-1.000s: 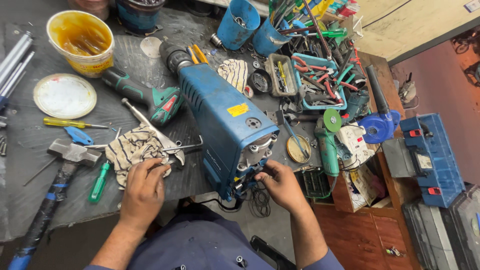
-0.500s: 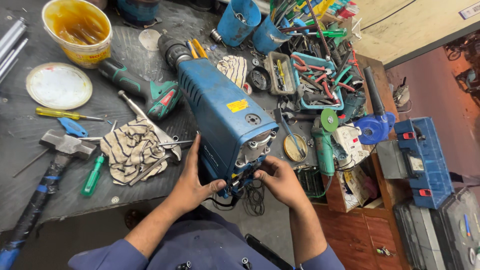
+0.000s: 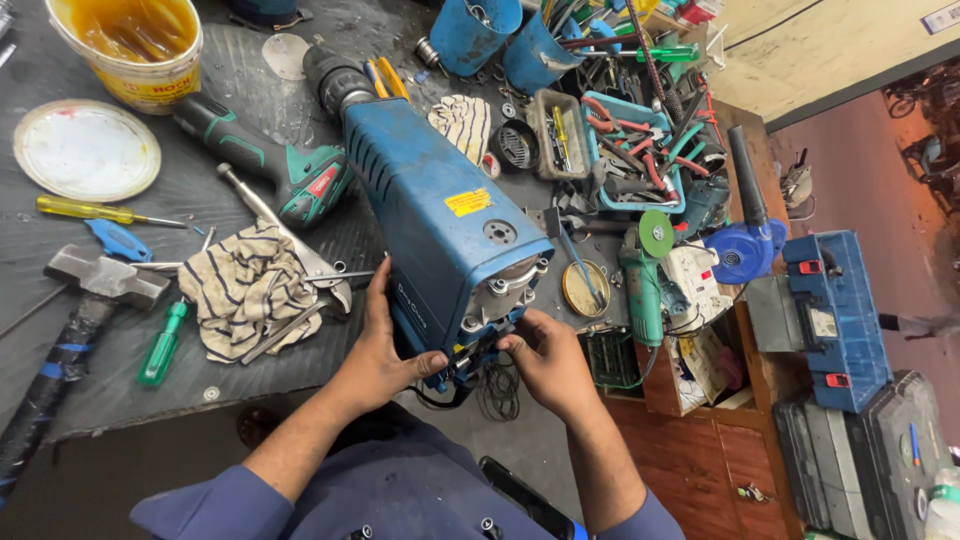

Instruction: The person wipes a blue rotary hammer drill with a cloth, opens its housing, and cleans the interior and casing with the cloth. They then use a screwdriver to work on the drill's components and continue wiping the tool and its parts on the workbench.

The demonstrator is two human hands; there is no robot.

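The dark, cluttered desk (image 3: 200, 180) is spread beyond both hands. A large blue metal-cased power tool (image 3: 440, 215) is laid on it, its open near end overhanging the edge. That end is clasped by the left hand (image 3: 385, 350) on the flank and pinched by the right hand (image 3: 545, 350) at the exposed wiring. It is judged heavy, rigid and best held by the casing. A striped cloth (image 3: 245, 290) is left of the left hand.

A dark, dirty workbench (image 3: 250, 100) holds a big blue power tool (image 3: 440, 220), a striped rag (image 3: 245, 290), a hammer (image 3: 95, 285), a yellow bucket (image 3: 130, 45), a round white lid (image 3: 87, 150) and a green drill (image 3: 270, 165).
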